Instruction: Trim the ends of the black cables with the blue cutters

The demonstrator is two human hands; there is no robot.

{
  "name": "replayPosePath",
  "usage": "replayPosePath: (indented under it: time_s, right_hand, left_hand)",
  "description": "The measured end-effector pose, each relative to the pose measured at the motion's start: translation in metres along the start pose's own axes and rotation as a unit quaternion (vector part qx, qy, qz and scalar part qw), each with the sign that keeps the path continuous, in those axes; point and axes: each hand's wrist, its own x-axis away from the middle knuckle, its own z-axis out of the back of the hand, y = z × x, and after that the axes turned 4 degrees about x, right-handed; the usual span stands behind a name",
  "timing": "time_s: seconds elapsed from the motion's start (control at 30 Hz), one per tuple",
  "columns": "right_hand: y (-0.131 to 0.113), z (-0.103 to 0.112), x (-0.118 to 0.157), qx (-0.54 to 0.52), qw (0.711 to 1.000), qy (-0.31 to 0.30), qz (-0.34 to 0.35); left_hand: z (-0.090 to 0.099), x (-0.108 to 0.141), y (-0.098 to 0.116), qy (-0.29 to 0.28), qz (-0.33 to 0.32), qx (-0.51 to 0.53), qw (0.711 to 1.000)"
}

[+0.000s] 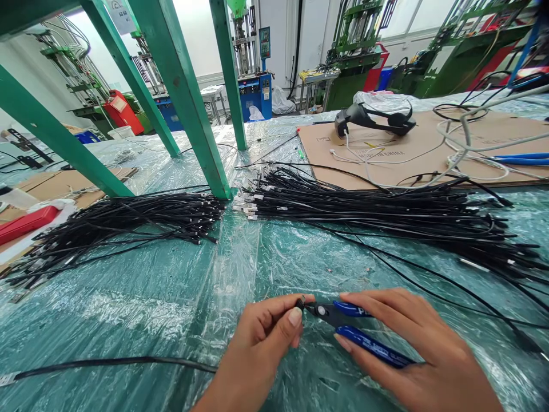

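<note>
Left hand [255,352], right hand [422,349], blue-handled cutters [355,332]

Your bench [103,320]: creased teal-tinted plastic sheeting [300,274] over top. Two heaps of black cables [128,229] [364,212] left and right of center, ends almost meeting. Loose black cable [107,361] lower left. Cardboard sheet [472,134] upper right, black strapped device [373,119] and white cables [386,161] on it. Second cardboard sheet [60,189] far left. Green frame legs [189,109] stand on sheeting, upper middle.
</note>
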Motion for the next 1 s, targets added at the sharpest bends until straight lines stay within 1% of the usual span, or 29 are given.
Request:
replayPosePath:
  time_s: [0.13,0.33,0.5,0.7,0.83,1.0]
  right_hand:
    - [-0.0012,0.0000,-0.0007,-0.011,1.000,-0.001,-0.004]
    - [0.0003,0.0011,0.0021,-0.001,1.000,0.004,0.003]
    - [0.0038,0.0054,0.0089,-0.004,1.000,-0.025,0.005]
    - [0.0016,0.0016,0.0030,0.009,1.000,0.009,0.002]
    - [0.0011,-0.0003,0.0020,0.023,0.999,0.001,0.024]
    - [-0.0008,0.0005,0.0008,0.030,0.999,0.000,0.026]
  left_hand:
    - [0.0003,-0.0010,-0.0021,0.005,-0.008,-0.011,1.000]
    - [0.0007,-0.0003,-0.0008,0.012,0.003,-0.017,1.000]
    - [0.0007,-0.0006,0.0004,0.020,0.008,-0.006,1.000]
    - [0.0006,-0.0005,-0.0005,0.023,0.009,-0.006,1.000]
    - [-0.0001,0.0002,-0.0007,0.026,0.006,-0.012,1.000]
    - [0.0000,-0.0006,-0.0001,0.026,0.003,-0.003,1.000]
